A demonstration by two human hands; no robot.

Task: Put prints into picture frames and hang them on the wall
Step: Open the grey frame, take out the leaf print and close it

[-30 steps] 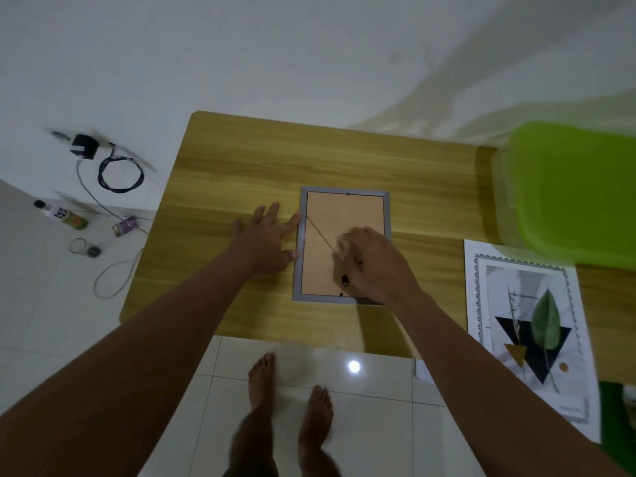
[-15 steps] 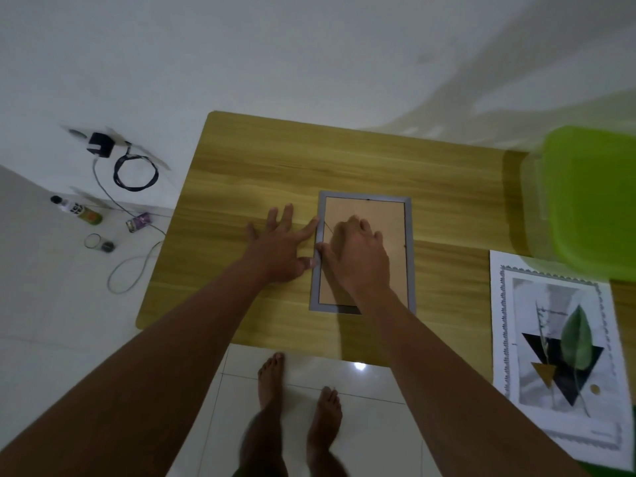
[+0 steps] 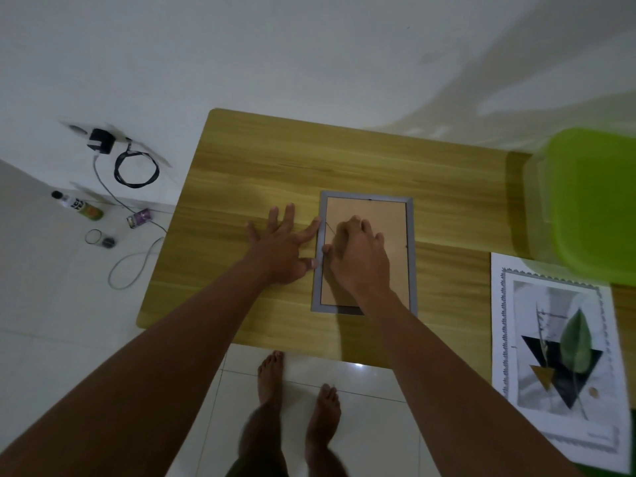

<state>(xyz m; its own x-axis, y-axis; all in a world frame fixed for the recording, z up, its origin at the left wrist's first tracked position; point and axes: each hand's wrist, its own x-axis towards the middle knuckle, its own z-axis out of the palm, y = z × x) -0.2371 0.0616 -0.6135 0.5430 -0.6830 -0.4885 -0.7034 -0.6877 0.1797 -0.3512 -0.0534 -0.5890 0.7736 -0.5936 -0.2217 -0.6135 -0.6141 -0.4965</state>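
White walls and pale floor tiles are surrounding a wooden table (image 3: 261, 160), and I am looking straight down on it from the head camera. A grey picture frame (image 3: 411, 270) is lying face down near the table's front edge, its tan backing board (image 3: 389, 215) facing up.

The left hand (image 3: 278, 247) is lying flat on the wood, fingers spread wide and gripping nothing, with the index fingertip and the thumb tip touching the frame's left rail. Just to the right of it, the right hand (image 3: 358, 256) is pressing down on the backing board, fingers curled toward the left rail and its thumb resting at that rail's inner edge; I cannot tell whether it is pinching anything there. A thin dark cord (image 3: 330, 228) is running diagonally across the board just beyond the right hand's fingertips.

Well to the right of both hands, a print (image 3: 557, 359) with a green leaf and a dark triangle is overhanging the table's front edge. Farther back on that side a lime-green plastic bin (image 3: 592, 201) is standing (its near corner is overlapping the print's top edge).

Left of the left hand, off the table, a charger with a coiled black cable (image 3: 136, 166) and a small bottle (image 3: 77, 204) are lying on the floor. My bare feet (image 3: 299, 390) are showing below the table edge.
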